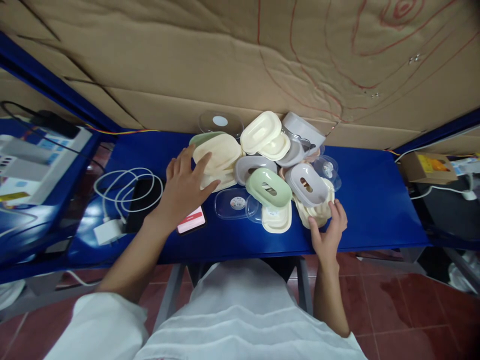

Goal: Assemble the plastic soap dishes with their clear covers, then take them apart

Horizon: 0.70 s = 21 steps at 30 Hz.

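Note:
A loose pile of oval plastic box parts lies on the blue table. My left hand (187,180) is spread at the pile's left side, its fingers over a cream oval piece (221,150). At the lower right, my right hand (330,227) has thumb and fingers apart at the edge of a cream piece (317,212). Above that piece lies a grey oval lid with a slot (313,187). In the middle sits a green slotted lid (268,185), overlapping another grey piece (249,165). A clear oval cover (227,204) with a round label lies in front.
A phone with a lit pink screen (191,220) is beside my left wrist. Left of it are a coiled white cable (120,187), a white charger (108,231) and a dark flat object (138,200). Brown cardboard (187,65) stands behind; a small cardboard box (427,169) is at right.

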Tool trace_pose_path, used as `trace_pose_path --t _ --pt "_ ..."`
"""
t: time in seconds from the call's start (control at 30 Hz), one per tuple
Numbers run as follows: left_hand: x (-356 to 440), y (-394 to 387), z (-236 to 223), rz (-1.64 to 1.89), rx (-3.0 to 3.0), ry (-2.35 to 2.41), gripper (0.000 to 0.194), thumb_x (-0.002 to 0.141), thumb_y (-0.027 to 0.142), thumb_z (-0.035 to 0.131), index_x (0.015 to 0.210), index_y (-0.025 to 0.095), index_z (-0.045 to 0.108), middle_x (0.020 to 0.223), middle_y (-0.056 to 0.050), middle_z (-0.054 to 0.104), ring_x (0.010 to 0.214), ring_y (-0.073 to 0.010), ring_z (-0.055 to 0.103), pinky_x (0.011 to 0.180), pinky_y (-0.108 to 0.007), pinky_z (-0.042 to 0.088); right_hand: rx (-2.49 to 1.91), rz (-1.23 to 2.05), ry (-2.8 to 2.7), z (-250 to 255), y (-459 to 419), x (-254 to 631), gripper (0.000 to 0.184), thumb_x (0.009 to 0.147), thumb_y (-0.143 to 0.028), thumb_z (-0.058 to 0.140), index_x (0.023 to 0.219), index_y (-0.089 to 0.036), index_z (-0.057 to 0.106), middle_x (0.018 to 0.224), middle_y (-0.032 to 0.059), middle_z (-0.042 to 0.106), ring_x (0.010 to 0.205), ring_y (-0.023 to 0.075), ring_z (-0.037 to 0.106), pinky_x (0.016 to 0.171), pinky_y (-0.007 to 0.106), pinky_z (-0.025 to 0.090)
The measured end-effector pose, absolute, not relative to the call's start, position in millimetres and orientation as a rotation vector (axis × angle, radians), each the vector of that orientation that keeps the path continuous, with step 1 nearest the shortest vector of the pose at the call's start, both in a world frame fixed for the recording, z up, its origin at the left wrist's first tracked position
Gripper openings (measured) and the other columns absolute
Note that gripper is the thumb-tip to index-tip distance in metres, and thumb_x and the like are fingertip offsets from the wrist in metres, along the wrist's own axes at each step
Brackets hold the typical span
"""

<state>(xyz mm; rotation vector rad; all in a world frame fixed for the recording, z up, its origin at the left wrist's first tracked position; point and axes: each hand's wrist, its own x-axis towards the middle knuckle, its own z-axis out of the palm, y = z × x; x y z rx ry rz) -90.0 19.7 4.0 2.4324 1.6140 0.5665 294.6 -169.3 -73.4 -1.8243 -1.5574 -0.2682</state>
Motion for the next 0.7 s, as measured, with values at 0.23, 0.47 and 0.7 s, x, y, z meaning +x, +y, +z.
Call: trace_pose_path --t 0.23,0.47,0.7 --pt "-29 -97 -6 0.707 2.657 0.766 0.017 0.111 0.032 0.062 0.119 0.022 0.073 0.115 -0.008 0.078 0.105 -0.0245 0.074 0.094 -0.038 0.055 -1.747 -0.314 -1.622 -67 -154 268 0.058 0.104 -0.049 0.070 0.156 -0.027 0.055 0.161 0.0206 0.053 0.151 0.0393 0.051 0.123 0.063 0.042" --pt "13 -131 -53 0.483 2.718 0.913 0.050 0.110 0.040 0.066 0.153 0.018 0.060 0.148 -0.017 0.068 0.128 -0.0333 0.066 0.107 -0.045 0.046 -1.782 -0.268 -1.574 -66 -132 265 0.056 0.106 -0.050 0.067 0.154 -0.023 0.059 0.147 0.0173 0.066 0.149 0.0377 0.053 0.126 0.067 0.039" --pt "3 -128 -54 0.599 2.684 1.028 0.027 0.104 0.043 0.073 0.103 0.016 0.073 0.135 -0.021 0.072 0.124 -0.0396 0.068 0.102 -0.054 0.053 -1.602 -0.325 -1.494 -66 -137 267 0.029 0.106 -0.033 0.069 0.133 -0.023 0.075 0.128 0.0132 0.074 0.131 0.0318 0.068 0.115 0.058 0.056"
